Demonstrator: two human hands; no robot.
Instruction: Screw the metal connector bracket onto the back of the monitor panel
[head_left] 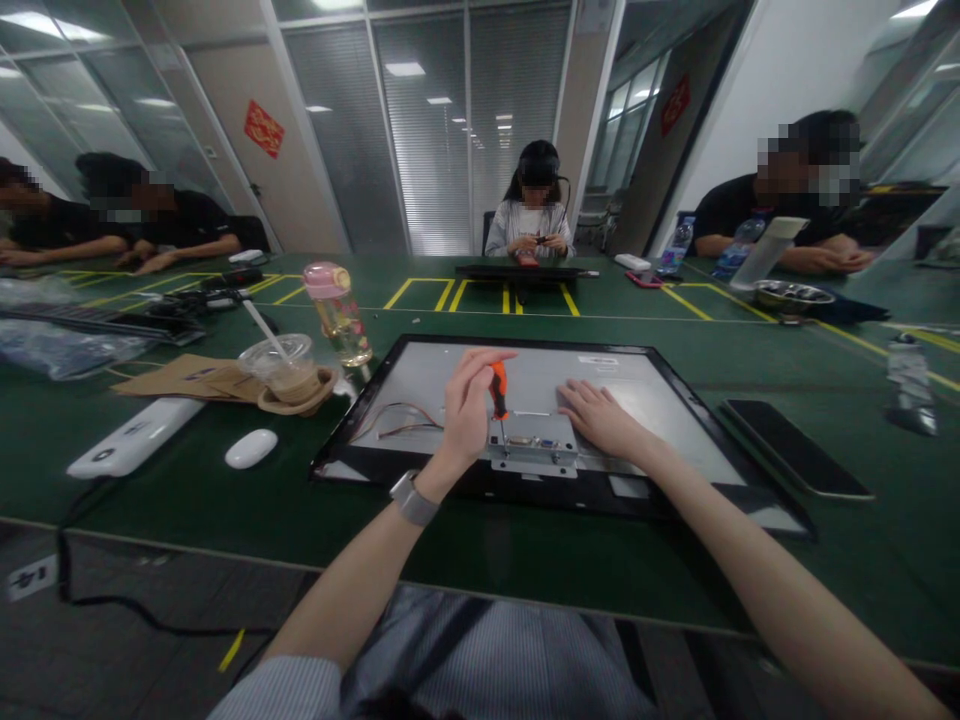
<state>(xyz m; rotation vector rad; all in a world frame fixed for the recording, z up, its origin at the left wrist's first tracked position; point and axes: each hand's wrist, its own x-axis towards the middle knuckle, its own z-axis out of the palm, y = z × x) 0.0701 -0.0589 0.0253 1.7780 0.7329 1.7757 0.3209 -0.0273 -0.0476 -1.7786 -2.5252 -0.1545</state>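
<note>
A flat display panel (525,375), grey on its back with a black frame, lies on the green table in front of me. My left hand (469,405), with a watch on its wrist, holds a screwdriver (499,390) with an orange and black handle. The screwdriver stands nearly upright, its shaft pointing down at the metal bracket (534,462) with connector ports near the panel's front edge. Whether the tip sits in a screw is too small to tell. My right hand (600,415) lies flat on the panel, fingers spread, just right of the bracket. Loose thin wires (405,420) run left of the bracket.
Left of the panel are a pink-lidded bottle (337,315), a plastic cup (277,360), a white mouse (251,448) and a white elongated device (131,438). A dark phone (795,448) lies to the right. Across the table, several people sit, one handling small parts above another dark panel (525,272).
</note>
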